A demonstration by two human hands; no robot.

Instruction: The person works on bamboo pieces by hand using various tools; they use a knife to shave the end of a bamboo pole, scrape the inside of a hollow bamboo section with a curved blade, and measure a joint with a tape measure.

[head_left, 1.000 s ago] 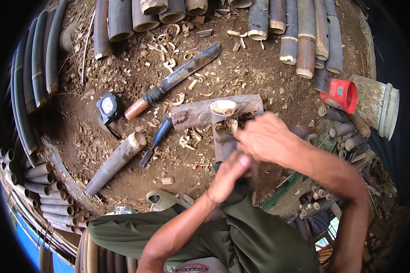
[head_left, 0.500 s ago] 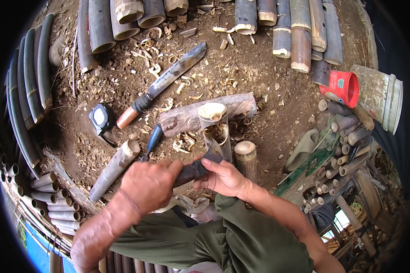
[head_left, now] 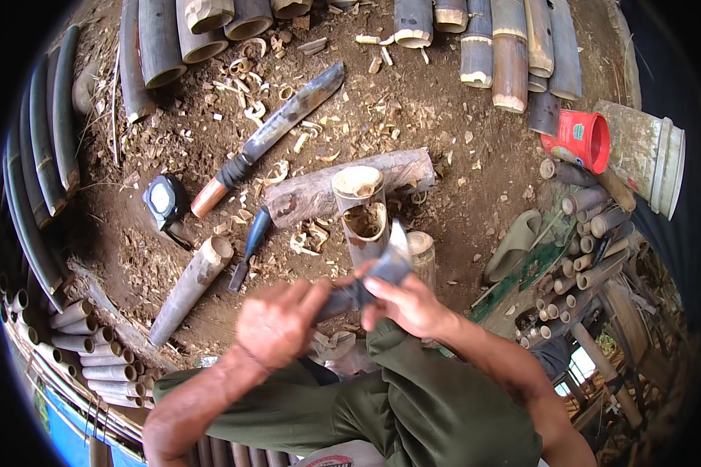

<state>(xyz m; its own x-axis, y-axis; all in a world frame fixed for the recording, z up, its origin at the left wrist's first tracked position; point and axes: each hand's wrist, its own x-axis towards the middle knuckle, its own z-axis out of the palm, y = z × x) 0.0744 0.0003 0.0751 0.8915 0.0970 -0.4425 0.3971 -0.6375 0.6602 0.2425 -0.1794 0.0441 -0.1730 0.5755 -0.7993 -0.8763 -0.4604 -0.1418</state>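
Note:
Both my hands hold a short dark tool with a shiny, blade-like tip (head_left: 398, 247) pointing up and away from me; I cannot make out its exact kind. My left hand (head_left: 279, 321) is wrapped round its dark handle. My right hand (head_left: 409, 302) is closed about the upper part, thumb on top. Just beyond stands a bamboo piece (head_left: 358, 187) with a notch cut in its side, touching a log (head_left: 304, 198) lying on the ground. Partly behind the right hand stands a round wooden stump (head_left: 422, 247). A blue-handled tool (head_left: 255, 237) lies beyond my left hand.
A machete (head_left: 288, 124) and a tape measure (head_left: 163, 204) lie on the chip-strewn soil. A loose bamboo length (head_left: 191, 292) lies at the left. Bamboo stacks (head_left: 117, 366) line the sides and far edge. A red tub (head_left: 580, 140), pale bucket (head_left: 646, 156) and sandal (head_left: 514, 247) are at the right.
Both hands have moved slightly right with the tool, whose tip has turned upward and now shows shiny. The blue-handled tool's lower end has come out from behind my left hand.

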